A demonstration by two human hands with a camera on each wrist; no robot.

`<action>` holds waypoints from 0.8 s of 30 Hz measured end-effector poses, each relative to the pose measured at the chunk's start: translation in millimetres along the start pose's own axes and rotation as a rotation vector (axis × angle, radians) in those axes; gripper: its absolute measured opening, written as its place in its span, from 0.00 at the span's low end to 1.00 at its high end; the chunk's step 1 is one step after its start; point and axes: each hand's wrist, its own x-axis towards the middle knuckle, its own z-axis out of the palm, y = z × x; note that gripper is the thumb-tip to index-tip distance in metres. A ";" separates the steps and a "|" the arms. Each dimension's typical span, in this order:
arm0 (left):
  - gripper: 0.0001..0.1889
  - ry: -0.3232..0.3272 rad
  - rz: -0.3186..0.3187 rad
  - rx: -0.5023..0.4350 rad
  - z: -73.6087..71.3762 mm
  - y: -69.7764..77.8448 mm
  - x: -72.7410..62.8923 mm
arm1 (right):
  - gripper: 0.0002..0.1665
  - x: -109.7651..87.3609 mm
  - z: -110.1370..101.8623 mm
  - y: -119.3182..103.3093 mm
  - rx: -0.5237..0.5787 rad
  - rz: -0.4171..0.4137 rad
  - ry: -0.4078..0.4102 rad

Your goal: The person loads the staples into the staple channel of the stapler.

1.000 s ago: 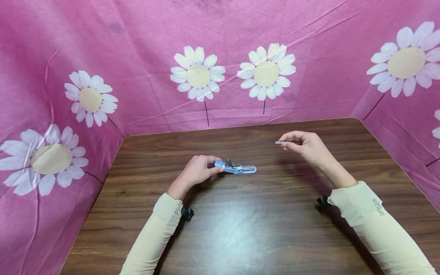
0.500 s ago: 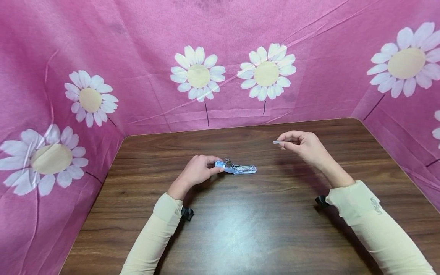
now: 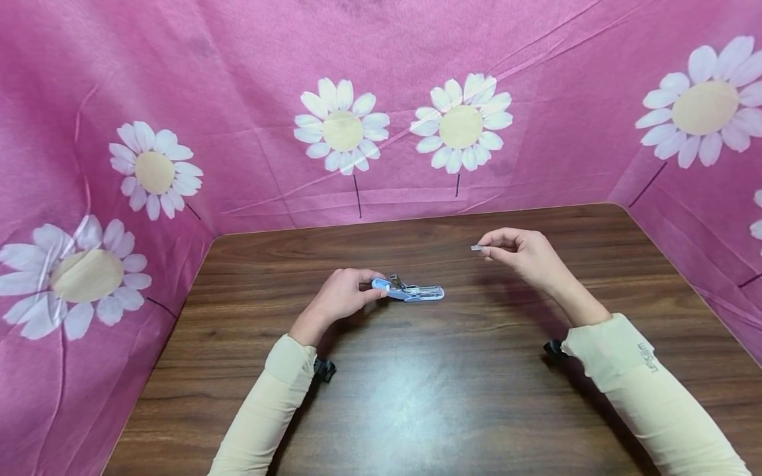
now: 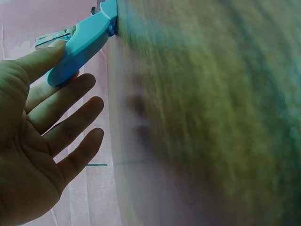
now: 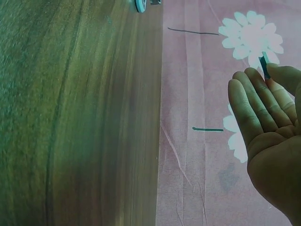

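Observation:
A light blue stapler (image 3: 425, 295) lies opened out near the middle of the table, its metal staple channel exposed and facing up. My left hand (image 3: 339, 296) pinches one end of it between thumb and fingers. In the left wrist view the thumb presses the blue body of the stapler (image 4: 87, 42), and the other fingers of the hand (image 4: 37, 127) spread loosely. To the right and farther back, my right hand (image 3: 530, 259) holds a small grey strip of staples (image 3: 475, 248) above the table. The right wrist view shows that staple strip (image 5: 264, 65) between thumb and fingertip.
The brown wood-grain table (image 3: 411, 410) reaches back to a pink cloth (image 3: 256, 132) printed with white daisies, which stands along the back and both sides. Black straps (image 3: 324, 370) sit at both wrists.
My right hand has drifted slightly left with the staple strip. The left hand and the stapler have stayed in place.

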 end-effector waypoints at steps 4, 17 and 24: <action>0.13 -0.001 0.000 -0.001 0.3 -0.6 0.0 | 0.13 1.6 1.4 1.3 0.008 -0.003 -0.007; 0.13 0.005 -0.004 -0.006 1.1 -1.4 0.1 | 0.10 6.5 7.3 1.5 -0.042 -0.037 -0.011; 0.13 0.008 0.010 0.007 0.8 -2.0 -0.1 | 0.10 6.3 11.3 -2.0 -0.044 -0.028 -0.007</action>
